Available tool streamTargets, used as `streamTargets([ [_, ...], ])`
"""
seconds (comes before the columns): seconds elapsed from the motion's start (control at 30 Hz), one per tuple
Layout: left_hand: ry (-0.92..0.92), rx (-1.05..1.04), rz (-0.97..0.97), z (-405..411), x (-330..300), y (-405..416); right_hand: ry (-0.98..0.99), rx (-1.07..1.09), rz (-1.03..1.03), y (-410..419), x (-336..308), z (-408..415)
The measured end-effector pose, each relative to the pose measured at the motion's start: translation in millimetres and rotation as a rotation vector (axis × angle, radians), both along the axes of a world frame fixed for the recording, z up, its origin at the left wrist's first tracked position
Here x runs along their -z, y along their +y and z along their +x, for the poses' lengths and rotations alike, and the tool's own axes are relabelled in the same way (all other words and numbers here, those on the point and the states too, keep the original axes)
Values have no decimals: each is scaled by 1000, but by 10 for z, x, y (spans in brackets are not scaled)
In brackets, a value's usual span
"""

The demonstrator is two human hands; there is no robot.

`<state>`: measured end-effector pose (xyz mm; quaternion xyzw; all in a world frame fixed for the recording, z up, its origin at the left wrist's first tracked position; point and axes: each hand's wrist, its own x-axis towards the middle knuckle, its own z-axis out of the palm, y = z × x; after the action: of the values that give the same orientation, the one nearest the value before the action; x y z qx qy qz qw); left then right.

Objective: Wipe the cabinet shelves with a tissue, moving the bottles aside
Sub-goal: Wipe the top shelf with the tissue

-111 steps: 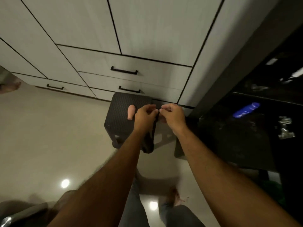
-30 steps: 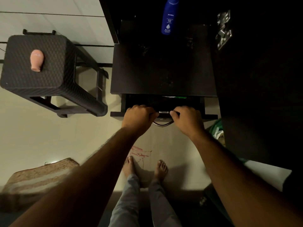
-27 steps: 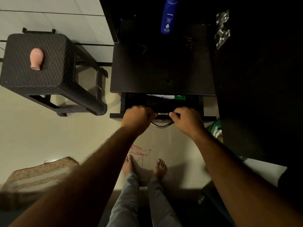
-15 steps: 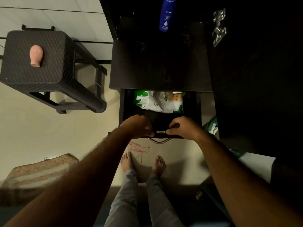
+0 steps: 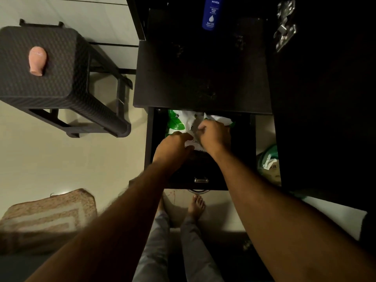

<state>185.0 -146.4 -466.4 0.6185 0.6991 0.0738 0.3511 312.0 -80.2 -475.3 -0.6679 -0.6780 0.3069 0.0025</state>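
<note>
Both hands, left hand and right hand, are gripping a tissue pack in the open drawer; shelf wiping seems not yet begun.

Blue bottle top cut off; pack half-hidden.

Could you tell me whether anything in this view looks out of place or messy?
The dark shelf above the open drawer carries pale specks and smudges near the blue bottle. Reddish marks stain the floor by the feet. A pink bottle lies tipped on the stool.
</note>
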Motion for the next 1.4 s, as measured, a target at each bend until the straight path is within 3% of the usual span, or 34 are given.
streamTargets([
  [0.23, 1, -20, 66, 2, 147, -52, -94, 85, 14, 6, 233, -129],
  [0.4, -7, -30, 42, -10, 146, -32, -130, 11, 47, 10, 195, -90],
  [0.7, -54, -96, 4, 12, 88, -18, 291, 201, 82, -94, 34, 119],
  [0.97, -339, -379, -98, 107, -92, 52, 543, 310, 94, -230, -152, 281],
  [1.1, -579, -608, -183, 172, -164, 156, 603, 285, 69, -241, -238, 324],
  [1.27, -813, -685, -314, 221, -286, 202, 635, 247, 72, -259, -281, 379],
  [1.4, -833, -677, -326, 246, -270, 196, 664, 224, 24, -293, -302, 407],
])
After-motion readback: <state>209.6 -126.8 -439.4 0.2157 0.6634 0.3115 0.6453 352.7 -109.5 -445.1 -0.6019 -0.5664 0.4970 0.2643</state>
